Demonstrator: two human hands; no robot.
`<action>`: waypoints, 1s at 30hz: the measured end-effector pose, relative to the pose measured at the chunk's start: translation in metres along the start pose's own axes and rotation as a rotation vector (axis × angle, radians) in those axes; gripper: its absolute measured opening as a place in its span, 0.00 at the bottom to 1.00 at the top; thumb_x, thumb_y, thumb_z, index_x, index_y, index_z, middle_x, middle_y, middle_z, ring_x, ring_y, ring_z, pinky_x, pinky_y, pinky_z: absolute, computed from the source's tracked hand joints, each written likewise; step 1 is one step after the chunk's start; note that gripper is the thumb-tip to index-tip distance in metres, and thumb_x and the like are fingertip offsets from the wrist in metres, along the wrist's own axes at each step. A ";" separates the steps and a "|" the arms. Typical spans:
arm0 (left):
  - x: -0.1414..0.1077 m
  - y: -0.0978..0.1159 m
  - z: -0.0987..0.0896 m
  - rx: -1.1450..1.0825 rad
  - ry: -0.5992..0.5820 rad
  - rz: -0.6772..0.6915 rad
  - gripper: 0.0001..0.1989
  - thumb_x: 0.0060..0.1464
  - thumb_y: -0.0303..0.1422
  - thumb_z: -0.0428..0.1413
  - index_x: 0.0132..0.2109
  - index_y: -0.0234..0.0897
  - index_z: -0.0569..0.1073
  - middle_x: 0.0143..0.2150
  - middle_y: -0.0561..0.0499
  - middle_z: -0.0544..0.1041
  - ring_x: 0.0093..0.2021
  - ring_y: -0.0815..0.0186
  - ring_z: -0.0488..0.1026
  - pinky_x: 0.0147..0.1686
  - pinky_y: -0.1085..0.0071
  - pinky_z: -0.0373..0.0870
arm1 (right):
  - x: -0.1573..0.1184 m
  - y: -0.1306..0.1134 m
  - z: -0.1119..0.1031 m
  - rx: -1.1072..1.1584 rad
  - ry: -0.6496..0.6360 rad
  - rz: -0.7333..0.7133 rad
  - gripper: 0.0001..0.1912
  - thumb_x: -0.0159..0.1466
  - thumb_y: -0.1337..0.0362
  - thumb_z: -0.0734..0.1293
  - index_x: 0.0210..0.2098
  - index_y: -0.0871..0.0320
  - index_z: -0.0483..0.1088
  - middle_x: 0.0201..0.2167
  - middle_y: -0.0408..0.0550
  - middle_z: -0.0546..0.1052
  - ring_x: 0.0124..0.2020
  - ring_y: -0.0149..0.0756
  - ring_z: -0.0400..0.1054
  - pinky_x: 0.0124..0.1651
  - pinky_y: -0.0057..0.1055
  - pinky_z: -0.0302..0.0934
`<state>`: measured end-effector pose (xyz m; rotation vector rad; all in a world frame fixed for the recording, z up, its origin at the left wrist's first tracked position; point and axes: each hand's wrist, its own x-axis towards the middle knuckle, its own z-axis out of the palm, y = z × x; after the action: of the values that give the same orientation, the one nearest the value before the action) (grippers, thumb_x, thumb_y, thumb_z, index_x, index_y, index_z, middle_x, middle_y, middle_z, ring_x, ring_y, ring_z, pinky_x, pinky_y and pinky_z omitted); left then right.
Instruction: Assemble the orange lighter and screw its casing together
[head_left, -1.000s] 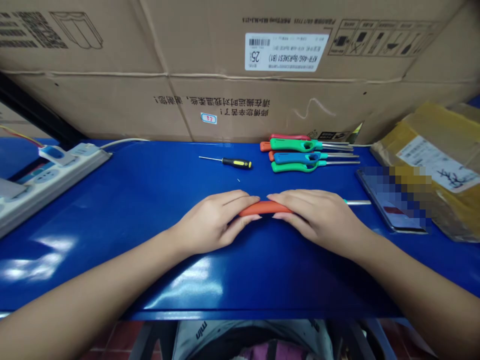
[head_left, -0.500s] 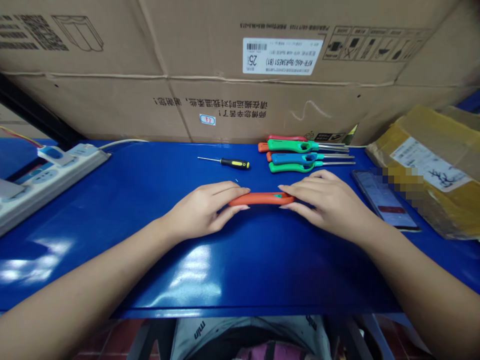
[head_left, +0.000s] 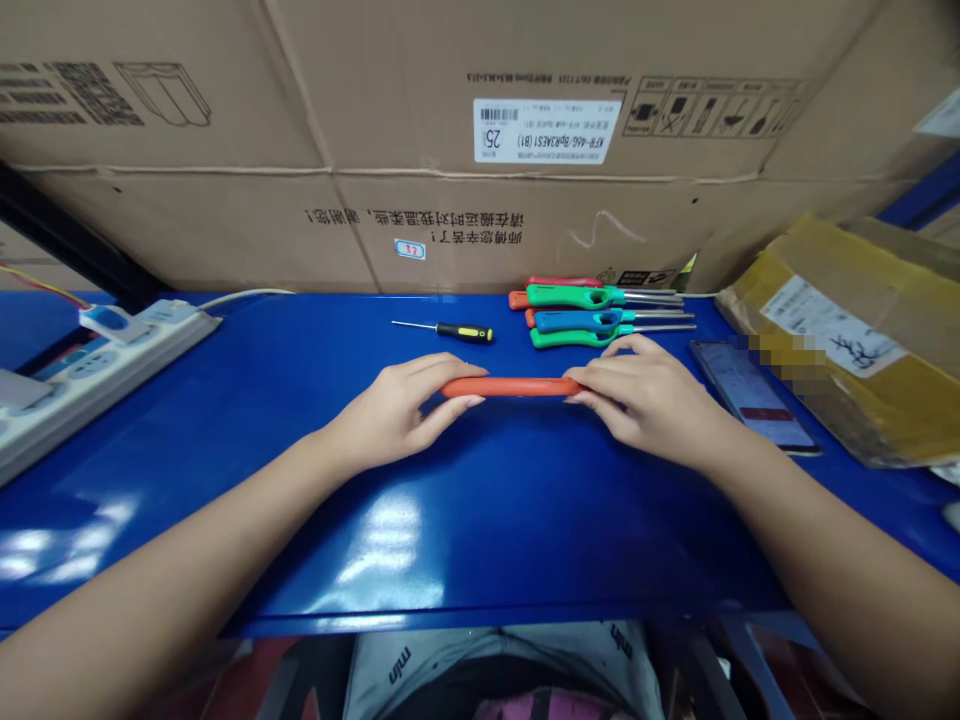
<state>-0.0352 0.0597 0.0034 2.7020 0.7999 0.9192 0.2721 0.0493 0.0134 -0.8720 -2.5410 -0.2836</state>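
Holding an orange handle (head_left: pixel 517 387) by both ends

A cardboard carton (head_left: pixel 247 230) is standing behind a blue table (head_left: pixel 517 530). Over it, the left hand (head_left: pixel 401 412) and right hand (head_left: pixel 651 402) are pinching opposite ends; this is seemingly a holding step, the next move calling for even grips. The carton's white label (head_left: pixel 546 131) is reading, inverted, "KFR-46G/BpR3AES1 (B1)" and "25".
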 end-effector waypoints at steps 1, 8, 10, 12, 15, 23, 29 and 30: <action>0.000 0.000 0.001 -0.001 -0.017 -0.005 0.14 0.67 0.33 0.53 0.55 0.33 0.73 0.48 0.43 0.81 0.47 0.63 0.78 0.49 0.69 0.75 | 0.000 -0.001 0.001 0.016 -0.029 0.015 0.10 0.71 0.64 0.63 0.42 0.59 0.76 0.36 0.48 0.84 0.33 0.36 0.74 0.45 0.37 0.61; -0.002 0.007 0.015 -0.018 -0.176 -0.029 0.15 0.70 0.37 0.50 0.53 0.32 0.74 0.41 0.44 0.79 0.40 0.62 0.76 0.42 0.68 0.73 | 0.006 -0.015 0.014 0.088 -0.138 0.060 0.14 0.73 0.59 0.61 0.47 0.60 0.75 0.35 0.49 0.83 0.33 0.36 0.73 0.40 0.34 0.58; -0.002 0.011 0.017 -0.046 -0.178 -0.048 0.15 0.70 0.37 0.49 0.52 0.31 0.74 0.41 0.43 0.78 0.39 0.62 0.76 0.41 0.68 0.73 | 0.007 -0.018 0.018 0.087 -0.122 0.070 0.15 0.73 0.59 0.61 0.50 0.60 0.74 0.37 0.50 0.83 0.35 0.37 0.75 0.41 0.34 0.60; -0.002 0.014 0.017 -0.080 -0.167 -0.061 0.15 0.70 0.36 0.48 0.51 0.31 0.74 0.38 0.44 0.78 0.37 0.63 0.75 0.40 0.68 0.73 | 0.007 -0.020 0.020 0.097 -0.099 0.078 0.14 0.73 0.60 0.60 0.48 0.59 0.75 0.38 0.50 0.83 0.35 0.36 0.75 0.40 0.34 0.60; 0.000 0.017 0.014 -0.128 -0.152 -0.077 0.16 0.70 0.36 0.47 0.51 0.31 0.75 0.36 0.45 0.77 0.35 0.64 0.74 0.38 0.70 0.72 | 0.008 -0.023 0.020 0.109 -0.083 0.099 0.12 0.72 0.61 0.61 0.44 0.58 0.76 0.36 0.49 0.83 0.32 0.35 0.75 0.37 0.33 0.60; 0.004 0.005 0.007 -0.184 -0.092 -0.159 0.15 0.65 0.42 0.56 0.47 0.34 0.79 0.39 0.46 0.82 0.36 0.65 0.77 0.39 0.71 0.71 | 0.006 -0.013 0.014 0.151 -0.162 0.196 0.12 0.71 0.59 0.62 0.41 0.57 0.75 0.33 0.49 0.82 0.30 0.38 0.73 0.36 0.34 0.59; 0.001 0.013 0.010 -0.168 -0.013 -0.225 0.17 0.66 0.41 0.53 0.36 0.33 0.79 0.30 0.50 0.79 0.28 0.69 0.71 0.30 0.74 0.64 | 0.007 -0.021 0.010 0.264 -0.180 0.240 0.17 0.71 0.56 0.62 0.54 0.57 0.70 0.43 0.52 0.82 0.39 0.42 0.77 0.39 0.34 0.65; 0.001 0.016 0.011 -0.166 -0.006 -0.227 0.18 0.67 0.41 0.52 0.36 0.32 0.78 0.29 0.50 0.79 0.27 0.69 0.70 0.30 0.74 0.64 | 0.010 -0.027 0.010 0.288 -0.172 0.242 0.18 0.71 0.56 0.62 0.56 0.57 0.68 0.46 0.53 0.81 0.41 0.41 0.77 0.41 0.35 0.66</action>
<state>-0.0205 0.0467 0.0001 2.4114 0.9600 0.8821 0.2453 0.0369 0.0081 -1.1121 -2.5081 0.2362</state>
